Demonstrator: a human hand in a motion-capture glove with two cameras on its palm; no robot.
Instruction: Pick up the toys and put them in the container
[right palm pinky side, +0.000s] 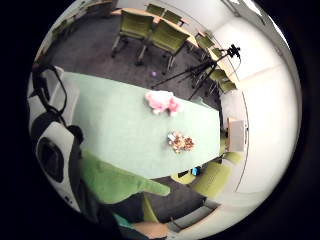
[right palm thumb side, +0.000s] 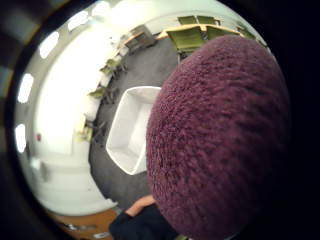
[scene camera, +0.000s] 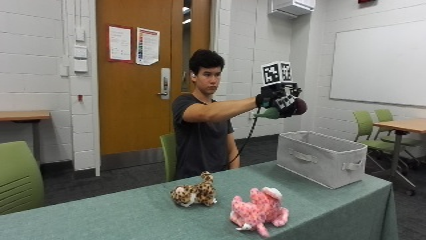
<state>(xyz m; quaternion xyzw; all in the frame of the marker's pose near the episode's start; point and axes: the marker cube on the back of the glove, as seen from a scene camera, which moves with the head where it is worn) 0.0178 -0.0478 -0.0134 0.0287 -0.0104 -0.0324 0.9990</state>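
On the bench lie a spotted leopard toy and a pink plush toy, both well below the fingers. The gloved right hand is raised, its fingers grasping a maroon and green plush toy above the white container.

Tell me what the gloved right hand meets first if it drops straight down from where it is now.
Probably the grey fabric container. The right hand, gripping a maroon plush toy, hangs above it, and the thumb-side palm view shows the open bin below. Depth is unclear, so it might catch the rim.
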